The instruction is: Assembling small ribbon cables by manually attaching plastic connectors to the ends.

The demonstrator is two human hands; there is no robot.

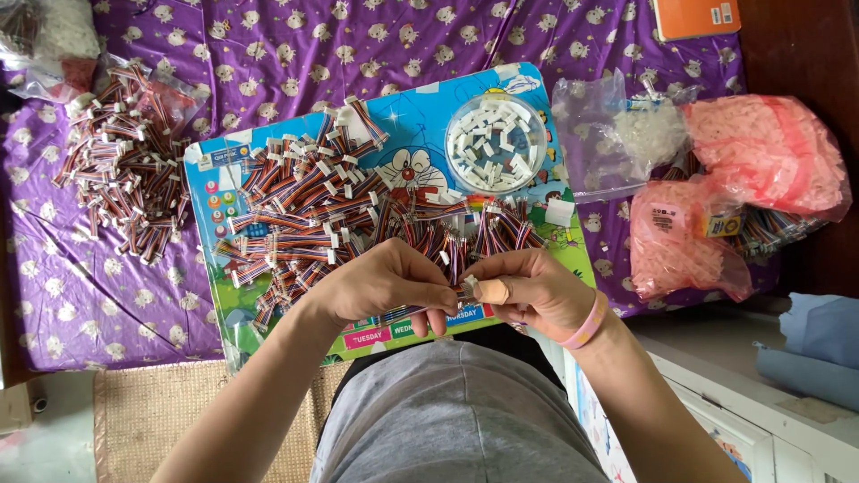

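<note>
I cannot make out the small white piece (469, 286) pinched between my left hand (385, 284) and right hand (528, 291); my fingers cover most of it; the orange box (696, 16) is cut by the top edge; the pink bags' (761, 152) contents are blurred behind plastic.

Soft matt printed cloth (295, 45) covering the table, glossy plastic board (528, 80) lying on it, clear shiny plastic tub (495, 143), crinkly translucent bags (769, 152), rubbery wristband (586, 324), plastic-sheathed wires (304, 215) showing glossy, coarse woven mat (143, 416).
</note>
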